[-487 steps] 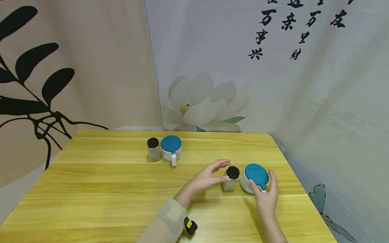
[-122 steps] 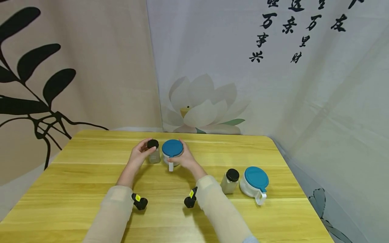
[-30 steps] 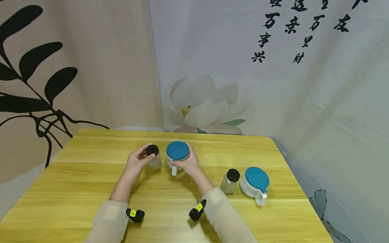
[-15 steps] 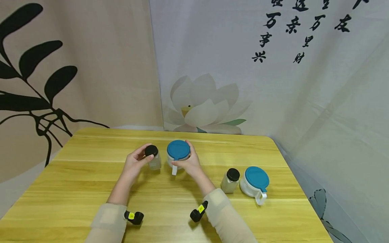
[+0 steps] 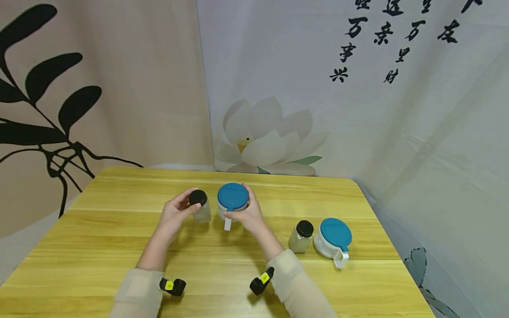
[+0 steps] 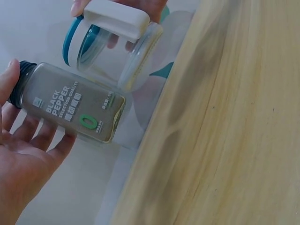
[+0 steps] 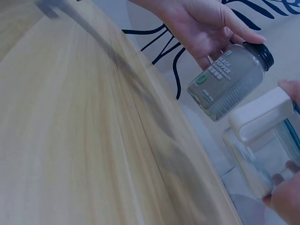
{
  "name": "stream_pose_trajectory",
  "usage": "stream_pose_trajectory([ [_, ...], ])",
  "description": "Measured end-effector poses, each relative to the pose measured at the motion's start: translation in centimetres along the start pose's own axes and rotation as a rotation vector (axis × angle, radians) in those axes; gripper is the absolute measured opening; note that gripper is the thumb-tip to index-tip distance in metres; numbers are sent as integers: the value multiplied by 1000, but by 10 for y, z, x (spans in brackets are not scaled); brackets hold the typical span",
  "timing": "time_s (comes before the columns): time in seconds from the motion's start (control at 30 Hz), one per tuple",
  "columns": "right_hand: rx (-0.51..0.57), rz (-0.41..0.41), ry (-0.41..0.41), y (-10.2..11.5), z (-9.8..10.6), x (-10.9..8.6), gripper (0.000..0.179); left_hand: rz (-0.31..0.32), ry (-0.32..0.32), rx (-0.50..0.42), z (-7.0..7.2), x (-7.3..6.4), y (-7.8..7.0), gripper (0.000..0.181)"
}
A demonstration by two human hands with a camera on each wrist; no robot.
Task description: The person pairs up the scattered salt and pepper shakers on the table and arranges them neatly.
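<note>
In the head view, my left hand (image 5: pixel 173 215) grips a pepper jar (image 5: pixel 203 214) by its black cap, thumb in front. Its "BLACK PEPPER" label is readable in the left wrist view, where grey-brown powder shows through the glass pepper jar (image 6: pixel 70 101). My right hand (image 5: pixel 251 215) holds a clear seasoning jar (image 5: pixel 233 196) with a blue lid, fingers round its far side and thumb near the lid's front tab. The white handle (image 7: pixel 261 115) of that jar points towards me. Both jars hang just above the table, side by side with a small gap.
At the right of the wooden table (image 5: pixel 99 238) stand a second black-capped jar (image 5: pixel 300 240) and a second blue-lidded jar (image 5: pixel 335 236) with a white handle, close together. A printed curtain (image 5: pixel 274 84) hangs behind the table's back edge.
Earlier both hands were at the right-hand pair of jars. They then moved to the back-left pair, took hold of it and lifted it slightly towards me. Over the last half second they barely move.
</note>
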State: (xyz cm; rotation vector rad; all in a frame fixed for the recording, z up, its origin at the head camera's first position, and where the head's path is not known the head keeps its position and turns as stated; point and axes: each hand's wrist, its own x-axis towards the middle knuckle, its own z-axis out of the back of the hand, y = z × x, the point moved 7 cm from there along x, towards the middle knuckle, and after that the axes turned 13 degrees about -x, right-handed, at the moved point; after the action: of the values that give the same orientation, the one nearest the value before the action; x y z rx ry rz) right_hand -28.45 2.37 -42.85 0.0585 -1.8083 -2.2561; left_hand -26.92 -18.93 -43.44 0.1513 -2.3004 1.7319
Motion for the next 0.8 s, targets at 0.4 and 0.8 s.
stream_pose_trajectory([
  [0.4, -22, -11, -11, 8, 2, -10, 100, 16, 21, 60, -3, -7, -6, 52],
  [0.8, -30, 18, -12, 14, 3, -21, 101, -6, 56, 77, -6, -12, -10, 48],
])
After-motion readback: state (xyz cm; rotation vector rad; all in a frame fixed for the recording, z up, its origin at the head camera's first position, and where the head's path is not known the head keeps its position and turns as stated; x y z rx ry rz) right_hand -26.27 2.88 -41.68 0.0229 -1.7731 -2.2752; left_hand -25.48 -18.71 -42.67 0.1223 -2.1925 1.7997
